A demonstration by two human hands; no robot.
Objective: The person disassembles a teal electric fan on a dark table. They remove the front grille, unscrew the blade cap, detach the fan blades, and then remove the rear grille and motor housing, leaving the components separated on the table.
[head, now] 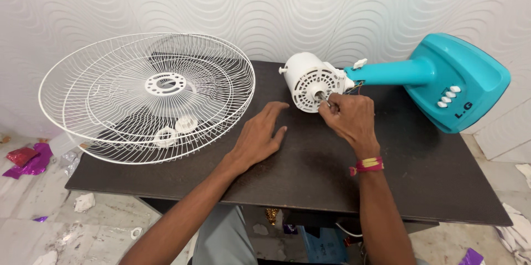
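A table fan lies on its side on the dark table: a white motor housing with a bare metal shaft, a teal neck and a teal base with white buttons. My right hand is pinched at the front of the motor by the shaft tip; whether it holds a small tool or part I cannot tell. My left hand rests flat on the table, fingers apart, just left of the motor. A white wire fan guard lies at the left, with two white ring nuts inside it.
A patterned white wall stands right behind the table. The guard overhangs the table's left edge. Scraps of purple and red foil and bits of white debris litter the floor at left. More scraps lie under the table and at the right.
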